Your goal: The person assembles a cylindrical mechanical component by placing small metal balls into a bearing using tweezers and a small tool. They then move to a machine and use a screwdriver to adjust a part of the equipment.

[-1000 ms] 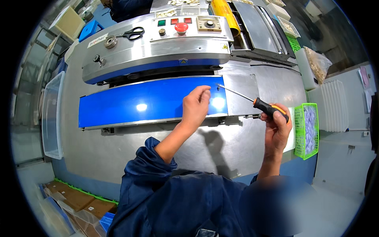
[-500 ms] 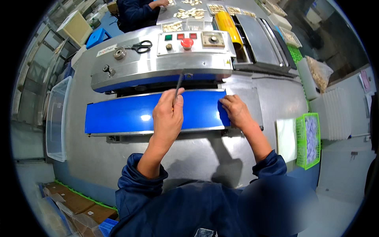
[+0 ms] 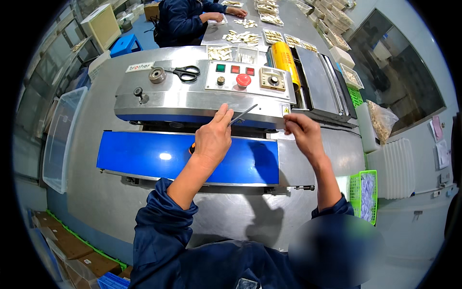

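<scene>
My left hand [image 3: 213,139] is closed around a screwdriver [image 3: 244,114] above the blue conveyor bed [image 3: 134,153]. Its thin dark shaft points up and to the right, and a bit of orange handle shows beside the wrist. My right hand [image 3: 306,137] is near the right end of the metal sealing machine [image 3: 183,106], thumb and fingers pinched together. Whatever they hold, if anything, is too small to make out. On the machine's top, a control panel [image 3: 230,83] carries a red knob [image 3: 243,80] and several buttons.
Black scissors [image 3: 185,73] and a tape roll [image 3: 157,75] lie on the machine. Behind it are a yellow film roll [image 3: 286,60] and trays of pale pieces [image 3: 273,36]. A co-worker's arm [image 3: 192,21] is at the far table. A green basket [image 3: 355,195] stands right, a clear bin [image 3: 60,144] left.
My right hand has moved from the conveyor bed's right end up to the machine's right corner. My left hand has tipped the screwdriver shaft rightward. The whole view has shifted.
</scene>
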{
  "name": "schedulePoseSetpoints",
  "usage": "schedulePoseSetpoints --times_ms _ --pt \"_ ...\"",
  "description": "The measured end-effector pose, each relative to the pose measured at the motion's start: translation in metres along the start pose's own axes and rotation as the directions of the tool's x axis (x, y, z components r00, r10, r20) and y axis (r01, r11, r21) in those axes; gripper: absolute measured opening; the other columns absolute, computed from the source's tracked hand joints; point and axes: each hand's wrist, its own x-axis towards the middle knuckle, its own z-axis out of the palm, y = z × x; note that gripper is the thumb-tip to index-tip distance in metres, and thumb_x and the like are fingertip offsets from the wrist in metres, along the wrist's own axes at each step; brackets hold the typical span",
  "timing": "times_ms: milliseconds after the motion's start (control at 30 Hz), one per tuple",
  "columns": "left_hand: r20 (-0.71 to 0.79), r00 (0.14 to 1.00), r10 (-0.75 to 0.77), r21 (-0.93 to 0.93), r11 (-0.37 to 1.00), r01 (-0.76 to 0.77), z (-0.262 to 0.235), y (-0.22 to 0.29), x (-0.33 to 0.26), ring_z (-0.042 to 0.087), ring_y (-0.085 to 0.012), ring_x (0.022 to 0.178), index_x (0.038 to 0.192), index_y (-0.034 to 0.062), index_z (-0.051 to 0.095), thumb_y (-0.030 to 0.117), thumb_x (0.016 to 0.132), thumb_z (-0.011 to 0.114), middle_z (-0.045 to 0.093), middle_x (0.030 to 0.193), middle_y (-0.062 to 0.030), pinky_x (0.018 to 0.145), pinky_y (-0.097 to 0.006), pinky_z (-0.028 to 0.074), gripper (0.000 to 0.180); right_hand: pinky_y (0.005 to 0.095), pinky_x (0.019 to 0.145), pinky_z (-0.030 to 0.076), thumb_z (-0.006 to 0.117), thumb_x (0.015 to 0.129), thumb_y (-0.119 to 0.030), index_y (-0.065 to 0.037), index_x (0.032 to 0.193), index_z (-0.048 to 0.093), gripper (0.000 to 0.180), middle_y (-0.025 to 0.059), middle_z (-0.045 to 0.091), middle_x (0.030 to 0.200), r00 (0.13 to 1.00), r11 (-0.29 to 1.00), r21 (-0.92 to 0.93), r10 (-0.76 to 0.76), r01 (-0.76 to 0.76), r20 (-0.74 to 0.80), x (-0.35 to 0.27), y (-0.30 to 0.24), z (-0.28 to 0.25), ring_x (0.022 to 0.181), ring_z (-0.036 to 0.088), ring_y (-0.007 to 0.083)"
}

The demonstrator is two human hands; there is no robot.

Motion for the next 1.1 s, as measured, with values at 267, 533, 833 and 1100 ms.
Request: schedulePoseSetpoints --times_ms 267,533,833,1100 --pt "-0.043 0.998 -0.056 -0.108 0.993 0.051 0.000 0.001 0.004 0.064 -0.0330 0.081 0.109 0.0117 0.061 0.004 0.076 0.061 0.059 0.119 -0.0082 0.067 -0.039 0.054 0.033 0.0334 0.064 0.050 0.060 0.081 -0.003 0.001 0.088 0.063 0.009 0.0178 0.063 0.075 0.948 0.895 -0.323 -0.259 0.307 0.183 0.059 0.000 0.028 0.069 0.064 0.0284" --pt "-0.084 0.993 -0.087 -0.152 0.986 0.073 0.004 -0.005 0.002 0.064 -0.0305 0.084 0.107 0.0136 0.062 0.005 0.078 0.059 0.061 0.116 -0.0062 0.069 -0.038 0.054 0.031 0.0339 0.068 0.050 0.063 0.077 -0.001 -0.003 0.094 0.065 0.017 0.0154 0.063 0.083 0.924 0.866 -0.321 -0.369 0.382 0.104 0.056 -0.013 0.061 0.074 0.063 0.0301" --pt "-0.096 0.989 -0.113 -0.201 0.975 0.091 0.004 -0.008 0.002 0.064 -0.0302 0.087 0.107 0.0162 0.063 0.006 0.080 0.058 0.061 0.114 -0.0055 0.069 -0.037 0.054 0.029 0.0394 0.073 0.050 0.061 0.076 -0.005 -0.005 0.088 0.063 0.012 0.0115 0.060 0.087 0.767 0.659 -0.395 -0.522 0.640 0.372 0.073 -0.020 0.091 0.084 0.060 0.0316" --pt "-0.098 0.988 -0.122 -0.197 0.975 0.101 0.006 -0.007 0.002 0.064 -0.0278 0.088 0.104 0.0134 0.064 0.005 0.078 0.058 0.061 0.115 -0.0042 0.072 -0.035 0.054 0.028 0.0232 0.054 0.050 0.056 0.086 -0.011 0.004 0.088 0.062 0.016 0.0052 0.063 0.073 0.970 0.977 0.075 0.184 -0.198 0.159 0.078 -0.023 0.039 0.063 0.060 0.0087"
